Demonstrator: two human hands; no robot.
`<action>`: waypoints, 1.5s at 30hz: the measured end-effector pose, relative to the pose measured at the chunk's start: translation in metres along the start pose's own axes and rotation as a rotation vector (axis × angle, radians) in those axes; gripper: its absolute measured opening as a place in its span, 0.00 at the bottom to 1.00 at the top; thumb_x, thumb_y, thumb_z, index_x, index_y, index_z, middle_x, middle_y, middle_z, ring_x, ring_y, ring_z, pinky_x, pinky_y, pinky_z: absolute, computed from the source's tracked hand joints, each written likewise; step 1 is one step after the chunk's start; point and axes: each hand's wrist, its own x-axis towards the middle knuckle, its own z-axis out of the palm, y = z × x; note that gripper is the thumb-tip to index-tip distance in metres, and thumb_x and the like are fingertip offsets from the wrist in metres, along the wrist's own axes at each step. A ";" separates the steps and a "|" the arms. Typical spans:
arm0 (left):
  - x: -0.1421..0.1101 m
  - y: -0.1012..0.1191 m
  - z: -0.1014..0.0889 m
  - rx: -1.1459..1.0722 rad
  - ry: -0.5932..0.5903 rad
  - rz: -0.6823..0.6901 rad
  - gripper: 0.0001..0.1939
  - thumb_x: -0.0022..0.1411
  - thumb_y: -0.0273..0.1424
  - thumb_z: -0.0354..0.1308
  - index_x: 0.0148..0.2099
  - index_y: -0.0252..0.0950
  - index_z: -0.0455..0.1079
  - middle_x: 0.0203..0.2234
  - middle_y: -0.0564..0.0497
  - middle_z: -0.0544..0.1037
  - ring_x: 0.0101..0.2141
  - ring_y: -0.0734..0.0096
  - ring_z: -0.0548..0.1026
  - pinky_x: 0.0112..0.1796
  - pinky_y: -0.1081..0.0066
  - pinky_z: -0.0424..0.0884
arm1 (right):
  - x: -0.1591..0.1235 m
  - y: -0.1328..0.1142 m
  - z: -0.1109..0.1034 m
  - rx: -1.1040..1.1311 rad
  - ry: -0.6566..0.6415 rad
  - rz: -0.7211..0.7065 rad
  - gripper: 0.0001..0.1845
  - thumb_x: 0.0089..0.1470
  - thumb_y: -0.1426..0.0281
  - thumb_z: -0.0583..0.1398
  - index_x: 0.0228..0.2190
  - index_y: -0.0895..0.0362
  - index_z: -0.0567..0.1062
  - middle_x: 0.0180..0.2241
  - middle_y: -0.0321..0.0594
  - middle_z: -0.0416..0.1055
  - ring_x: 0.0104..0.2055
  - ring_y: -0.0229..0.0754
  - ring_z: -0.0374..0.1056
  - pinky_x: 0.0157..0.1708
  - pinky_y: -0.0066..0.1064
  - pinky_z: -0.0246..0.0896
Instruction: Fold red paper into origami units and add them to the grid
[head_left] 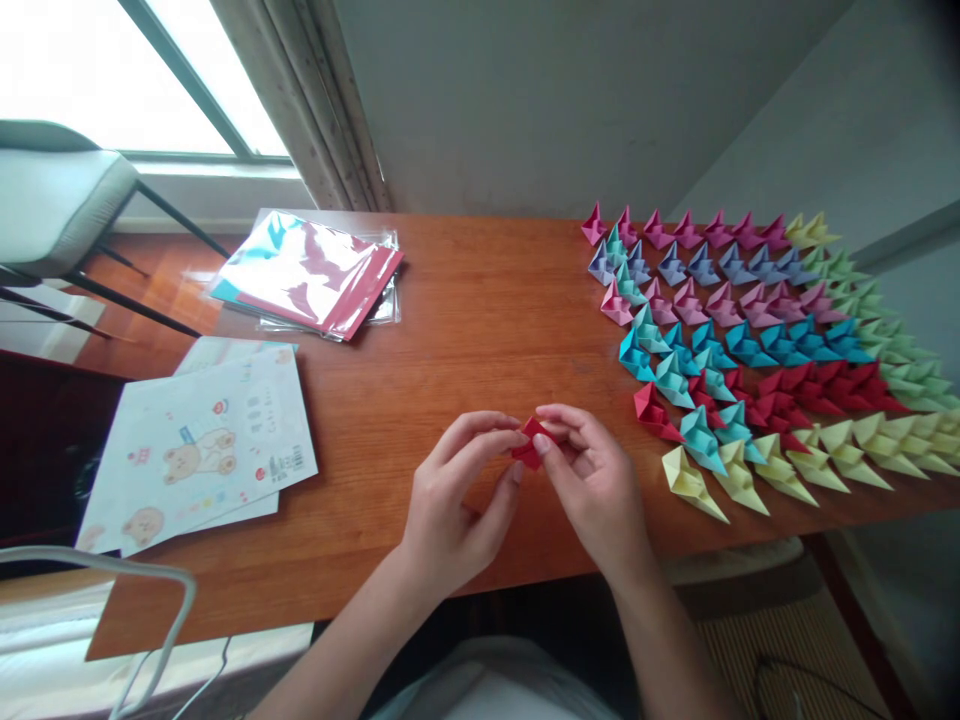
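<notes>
Left of the rows of multicoloured folded-paper boats, over the brown wooden desk, the right hand pinches a small red folded-paper piece. The left hand, half-curled, meets its edge; whether gripping, I cannot tell. Probably light, easily creased: hold its edges.

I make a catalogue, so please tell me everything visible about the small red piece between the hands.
The red piece looks like folded paper: plain, angular, roughly diamond-shaped as seen, with edges or creases showing. It appears over the wooden table, toward the person's side. The right hand pinches it, thumb on its visible face; the left hand has fingertips at its left side. Fingers hide its full outline.
</notes>
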 end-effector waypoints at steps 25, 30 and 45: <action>-0.003 -0.005 -0.001 -0.052 0.031 -0.352 0.05 0.60 0.27 0.64 0.39 0.37 0.79 0.33 0.49 0.84 0.32 0.66 0.82 0.34 0.73 0.79 | -0.005 -0.018 0.012 -0.643 0.066 -0.470 0.06 0.60 0.75 0.58 0.33 0.52 0.72 0.31 0.40 0.71 0.34 0.44 0.67 0.37 0.35 0.64; 0.004 0.000 -0.006 -0.466 0.072 -0.595 0.04 0.56 0.29 0.69 0.35 0.34 0.79 0.27 0.50 0.83 0.28 0.70 0.80 0.32 0.76 0.77 | -0.005 -0.032 0.003 -0.301 -0.141 -0.253 0.07 0.63 0.70 0.58 0.37 0.53 0.77 0.36 0.41 0.74 0.39 0.43 0.70 0.39 0.34 0.66; 0.005 0.003 -0.006 -0.711 0.034 -0.756 0.10 0.50 0.32 0.74 0.33 0.33 0.79 0.23 0.51 0.81 0.24 0.75 0.77 0.29 0.77 0.74 | 0.002 -0.010 0.002 0.341 -0.297 0.104 0.08 0.56 0.63 0.66 0.36 0.52 0.75 0.32 0.34 0.70 0.34 0.38 0.69 0.35 0.29 0.69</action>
